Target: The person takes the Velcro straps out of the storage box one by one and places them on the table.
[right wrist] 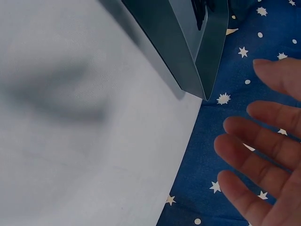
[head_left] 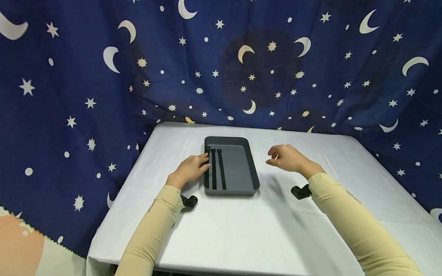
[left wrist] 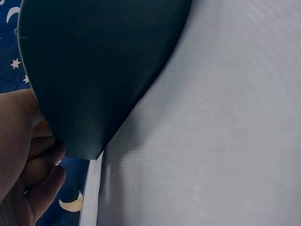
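A dark grey rectangular tray (head_left: 234, 192) lies on the white table, with several slim black straps (head_left: 222, 170) lengthwise along its left side. My left hand (head_left: 187, 169) is at the tray's left rim. Its thumb and fingertips reach over the rim by the leftmost strap, with a gap between thumb and fingers. In the left wrist view, the tray wall (left wrist: 99, 70) hides the thumb, and the other fingers (left wrist: 44, 188) bend loosely outside it. To the tray's right, my right hand (head_left: 289, 158) hovers above the table, holding nothing, fingers relaxed and apart in the right wrist view.
A white cloth covers the table (head_left: 224, 231). Behind it hangs a dark blue curtain (head_left: 211, 57) with moons and stars. Black wrist-worn devices stick out below the left sleeve (head_left: 151, 225) and the right sleeve (head_left: 348, 214).
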Available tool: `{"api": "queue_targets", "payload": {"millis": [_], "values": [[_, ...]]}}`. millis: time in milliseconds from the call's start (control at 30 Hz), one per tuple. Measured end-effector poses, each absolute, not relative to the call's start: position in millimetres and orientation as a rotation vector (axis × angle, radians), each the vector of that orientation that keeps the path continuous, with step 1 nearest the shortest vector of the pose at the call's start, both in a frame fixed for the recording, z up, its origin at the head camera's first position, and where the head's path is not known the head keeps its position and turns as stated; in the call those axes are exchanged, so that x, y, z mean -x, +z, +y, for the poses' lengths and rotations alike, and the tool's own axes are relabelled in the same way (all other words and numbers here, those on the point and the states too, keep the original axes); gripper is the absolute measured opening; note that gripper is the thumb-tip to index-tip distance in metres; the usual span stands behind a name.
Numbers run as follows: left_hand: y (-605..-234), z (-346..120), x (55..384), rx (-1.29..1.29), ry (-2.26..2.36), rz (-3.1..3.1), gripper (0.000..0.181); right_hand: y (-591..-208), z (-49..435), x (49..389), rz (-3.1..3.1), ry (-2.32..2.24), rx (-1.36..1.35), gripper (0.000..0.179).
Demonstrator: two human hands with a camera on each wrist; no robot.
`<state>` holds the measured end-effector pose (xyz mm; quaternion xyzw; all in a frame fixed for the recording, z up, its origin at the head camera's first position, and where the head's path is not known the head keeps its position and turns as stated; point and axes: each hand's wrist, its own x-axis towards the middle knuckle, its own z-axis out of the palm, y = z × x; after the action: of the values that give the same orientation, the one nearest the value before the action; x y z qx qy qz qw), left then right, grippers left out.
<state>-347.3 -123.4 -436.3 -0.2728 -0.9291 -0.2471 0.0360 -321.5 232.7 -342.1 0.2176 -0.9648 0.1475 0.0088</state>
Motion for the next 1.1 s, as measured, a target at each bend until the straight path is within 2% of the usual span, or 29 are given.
{"api": "queue_targets", "payload": {"millis": [1100], "values": [[-437.4, -123.1, 347.4, 0.811, -0.75, -2.856, 0.058, -347.9, 222.7, 325.1, -3.013, 0.504, -0.782, 0.028]]}}
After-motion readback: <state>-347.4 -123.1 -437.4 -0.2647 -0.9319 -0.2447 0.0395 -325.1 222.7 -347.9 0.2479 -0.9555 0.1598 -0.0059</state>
